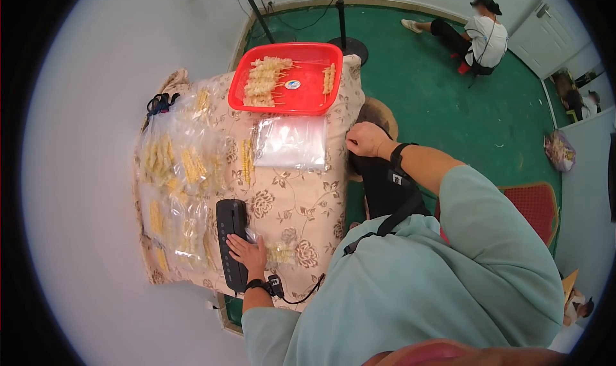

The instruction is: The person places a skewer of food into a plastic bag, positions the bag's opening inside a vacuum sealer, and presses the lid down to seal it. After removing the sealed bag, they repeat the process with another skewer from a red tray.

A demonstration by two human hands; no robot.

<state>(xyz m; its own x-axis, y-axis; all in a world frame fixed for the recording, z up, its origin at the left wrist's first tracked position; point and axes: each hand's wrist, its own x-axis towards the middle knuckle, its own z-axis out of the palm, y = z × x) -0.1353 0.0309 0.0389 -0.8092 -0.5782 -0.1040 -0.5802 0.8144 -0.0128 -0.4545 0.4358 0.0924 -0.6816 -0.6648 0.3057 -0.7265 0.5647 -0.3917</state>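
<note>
My left hand (247, 252) lies flat with fingers stretched over the lid of a black vacuum sealer (230, 228). On its near side, a clear plastic bag (280, 253) with pale skewered food in it lies against the sealer, its end partly hidden by my hand. My right hand (369, 139) is curled closed above my dark-clothed leg, beside the table edge, with nothing visible in it. A stack of flat clear bags (290, 142) lies on the table, and a few loose yellowish skewers (246, 160) lie beside it.
A red tray (301, 103) holding several skewers stands at the table's far end. Filled clear bags (183, 164) pile along the wall side of the flowered tablecloth (308, 205). Fan stands (341, 19) rise beyond. A person (484, 42) sits low on the green floor (417, 64).
</note>
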